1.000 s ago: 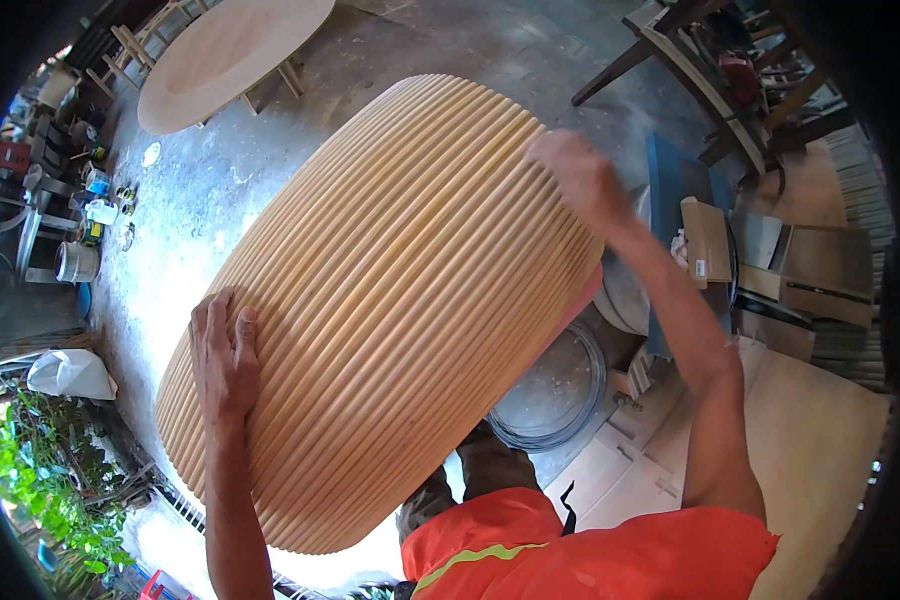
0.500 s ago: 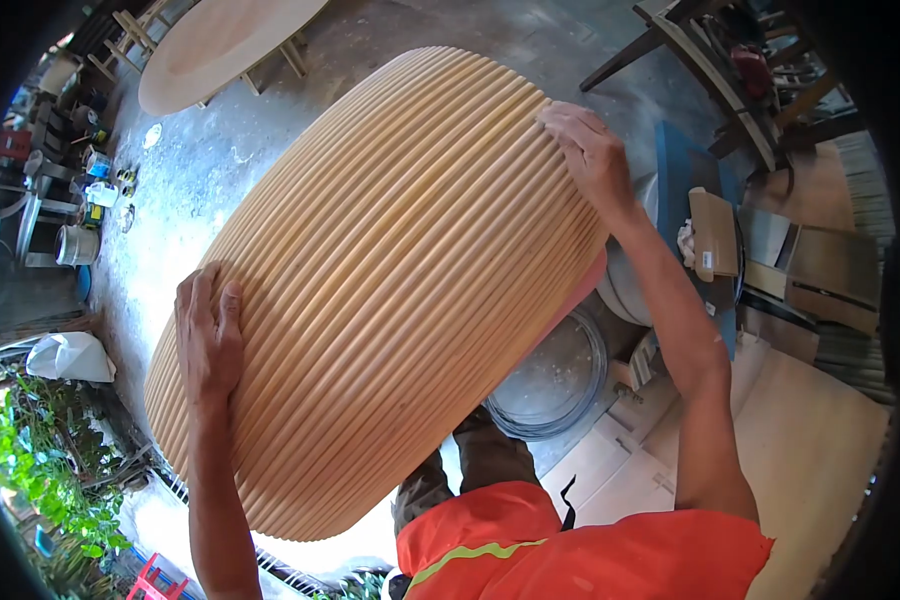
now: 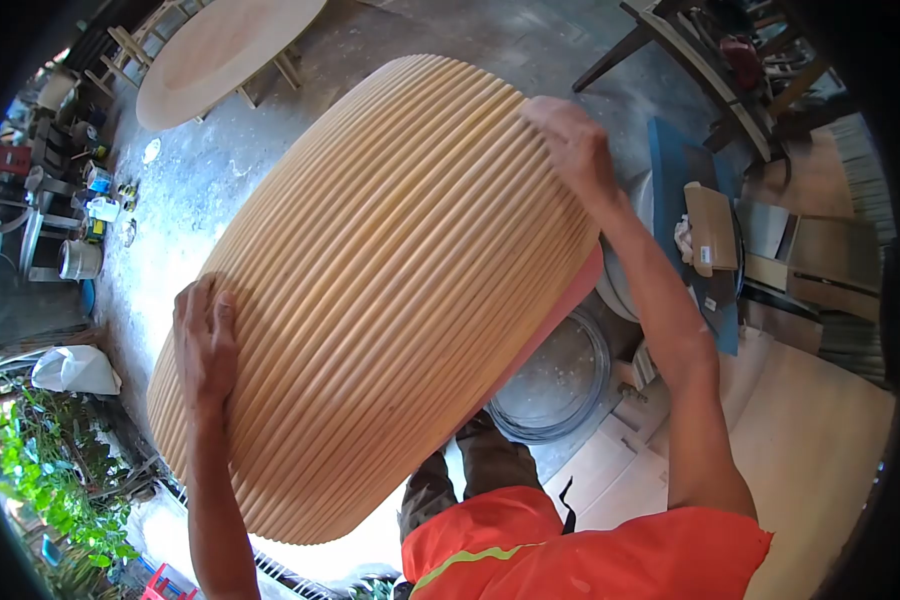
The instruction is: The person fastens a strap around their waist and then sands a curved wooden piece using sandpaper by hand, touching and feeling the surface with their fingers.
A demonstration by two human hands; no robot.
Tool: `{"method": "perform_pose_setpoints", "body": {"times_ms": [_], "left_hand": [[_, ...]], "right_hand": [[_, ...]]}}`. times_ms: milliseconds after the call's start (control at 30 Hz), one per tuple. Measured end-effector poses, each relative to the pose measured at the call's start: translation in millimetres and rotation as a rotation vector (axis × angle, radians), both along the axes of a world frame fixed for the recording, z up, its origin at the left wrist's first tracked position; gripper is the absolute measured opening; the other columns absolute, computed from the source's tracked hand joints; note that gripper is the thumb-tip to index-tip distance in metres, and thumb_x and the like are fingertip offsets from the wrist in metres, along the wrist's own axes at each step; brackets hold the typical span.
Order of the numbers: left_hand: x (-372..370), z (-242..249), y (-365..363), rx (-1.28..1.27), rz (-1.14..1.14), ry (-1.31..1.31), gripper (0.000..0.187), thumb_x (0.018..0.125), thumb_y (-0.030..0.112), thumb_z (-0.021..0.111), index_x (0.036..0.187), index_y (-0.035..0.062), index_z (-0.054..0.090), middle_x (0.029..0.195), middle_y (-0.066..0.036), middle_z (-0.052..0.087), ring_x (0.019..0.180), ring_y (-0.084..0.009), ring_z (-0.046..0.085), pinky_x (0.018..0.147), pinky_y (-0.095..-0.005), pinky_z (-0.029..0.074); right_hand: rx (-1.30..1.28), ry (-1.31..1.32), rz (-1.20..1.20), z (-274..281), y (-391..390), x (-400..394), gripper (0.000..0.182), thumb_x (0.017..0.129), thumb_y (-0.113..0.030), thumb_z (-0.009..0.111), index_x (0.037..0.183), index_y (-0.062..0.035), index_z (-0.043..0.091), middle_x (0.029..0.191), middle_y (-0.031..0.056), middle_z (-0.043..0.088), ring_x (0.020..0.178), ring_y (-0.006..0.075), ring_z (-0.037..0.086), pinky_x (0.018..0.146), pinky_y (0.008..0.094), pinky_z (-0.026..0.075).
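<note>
A large rounded piece with ribbed, light wooden slats (image 3: 370, 290) fills the middle of the view, tilted diagonally. My left hand (image 3: 206, 345) lies on its left side, fingers spread a little over the ribs. At the upper right end, my right hand (image 3: 573, 145) touches the slats near the edge; it is slightly blurred and its fingertips are hard to make out. A pinkish surface (image 3: 575, 290) shows along the lower right edge of the piece.
An oval wooden tabletop (image 3: 220, 55) stands at the upper left. Coiled wire (image 3: 600, 390) lies on the floor beside my legs. To the right are a blue panel (image 3: 670, 160), a cardboard box (image 3: 710, 230) and wooden sheets (image 3: 810, 430). Cans and a bucket (image 3: 80, 260) stand left.
My right hand has shifted slightly left along the upper right end of the piece. More of the pinkish surface shows. My left hand stays on the left side.
</note>
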State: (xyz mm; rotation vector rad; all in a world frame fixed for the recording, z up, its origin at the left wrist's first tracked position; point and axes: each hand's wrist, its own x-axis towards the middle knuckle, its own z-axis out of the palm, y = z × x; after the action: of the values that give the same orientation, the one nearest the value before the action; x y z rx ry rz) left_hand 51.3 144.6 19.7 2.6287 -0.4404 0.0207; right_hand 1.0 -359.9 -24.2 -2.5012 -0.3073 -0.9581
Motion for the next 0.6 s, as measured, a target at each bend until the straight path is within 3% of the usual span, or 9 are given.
{"method": "perform_pose_setpoints", "body": {"times_ms": [33,100,167,233,333,400,433,500,600], "left_hand": [[1.4,4.5,-2.7,0.013,0.004,-0.001,0.040,0.105,0.028,0.054,0.132,-0.0010,0.060,0.130,-0.025,0.059,0.123,-0.0427,0.054,0.107,-0.0487,0.042],[2.9,1.5,0.1,0.034,0.009,-0.029,0.039,0.105,0.027,0.054,0.132,-0.0001,0.060,0.130,-0.025,0.059,0.123,-0.0432,0.054,0.107,-0.0492,0.042],[4.5,-2.8,3.9,0.003,0.006,-0.024,0.039,0.105,0.027,0.055,0.132,-0.0002,0.061,0.130,-0.025,0.059,0.123,-0.0432,0.054,0.108,-0.0494,0.042],[1.3,-2.4,0.2,-0.001,0.014,-0.005,0.039,0.104,0.028,0.055,0.132,-0.0003,0.061,0.130,-0.024,0.059,0.124,-0.0429,0.054,0.108,-0.0493,0.042],[3.6,4.1,-0.1,0.008,0.024,-0.014,0.040,0.104,0.028,0.055,0.131,-0.0007,0.061,0.131,-0.024,0.059,0.124,-0.0428,0.054,0.108,-0.0491,0.042],[6.5,0.0,-2.5,0.010,0.017,-0.021,0.040,0.104,0.028,0.055,0.131,-0.0010,0.061,0.131,-0.025,0.059,0.124,-0.0428,0.054,0.108,-0.0490,0.041],[9.3,-4.0,0.4,-0.013,0.020,-0.029,0.040,0.104,0.028,0.055,0.131,-0.0011,0.061,0.131,-0.025,0.059,0.124,-0.0431,0.054,0.108,-0.0489,0.041],[0.3,-4.5,6.0,-0.017,0.020,-0.008,0.040,0.104,0.028,0.056,0.130,-0.0013,0.061,0.131,-0.025,0.059,0.124,-0.0435,0.054,0.108,-0.0488,0.041],[4.8,0.2,-1.4,0.020,0.012,-0.037,0.039,0.104,0.028,0.056,0.129,-0.0010,0.061,0.129,-0.025,0.060,0.123,-0.0431,0.054,0.108,-0.0486,0.041]], "right_hand": [[0.093,0.054,-0.133,0.4,-5.2,6.8,0.019,0.089,0.002,0.065,0.106,-0.0017,0.074,0.106,0.0161,0.075,0.114,0.0328,0.069,0.100,0.0423,0.056],[0.023,0.000,-0.088,-1.1,14.2,-0.4,0.020,0.091,0.002,0.063,0.107,-0.0023,0.075,0.107,0.0167,0.075,0.114,0.0330,0.070,0.099,0.0422,0.056],[0.010,0.010,0.158,10.8,50.6,-15.7,0.019,0.092,0.001,0.064,0.108,-0.0011,0.075,0.109,0.0173,0.075,0.112,0.0344,0.070,0.099,0.0422,0.055],[-0.026,-0.056,0.105,-5.3,16.8,-7.4,0.017,0.092,0.000,0.067,0.108,-0.0008,0.075,0.111,0.0170,0.074,0.115,0.0337,0.069,0.100,0.0413,0.055],[0.122,-0.001,-0.116,3.6,24.5,-3.4,0.017,0.093,-0.001,0.067,0.108,-0.0013,0.075,0.113,0.0171,0.074,0.117,0.0337,0.068,0.102,0.0414,0.054],[0.008,0.029,0.135,4.6,51.0,-19.3,0.016,0.094,-0.003,0.066,0.108,-0.0007,0.074,0.115,0.0163,0.073,0.115,0.0341,0.068,0.100,0.0409,0.054],[0.005,0.026,0.133,4.6,35.0,-9.8,0.016,0.094,-0.003,0.066,0.108,-0.0007,0.074,0.115,0.0163,0.073,0.115,0.0341,0.068,0.100,0.0409,0.054],[0.071,-0.003,-0.084,-0.7,4.6,2.0,0.016,0.094,-0.005,0.067,0.108,-0.0011,0.074,0.116,0.0144,0.073,0.112,0.0337,0.068,0.099,0.0411,0.055],[0.029,-0.002,-0.088,-6.6,5.1,5.7,0.018,0.094,-0.005,0.067,0.110,-0.0014,0.074,0.116,0.0132,0.072,0.113,0.0324,0.068,0.098,0.0410,0.055]]}}
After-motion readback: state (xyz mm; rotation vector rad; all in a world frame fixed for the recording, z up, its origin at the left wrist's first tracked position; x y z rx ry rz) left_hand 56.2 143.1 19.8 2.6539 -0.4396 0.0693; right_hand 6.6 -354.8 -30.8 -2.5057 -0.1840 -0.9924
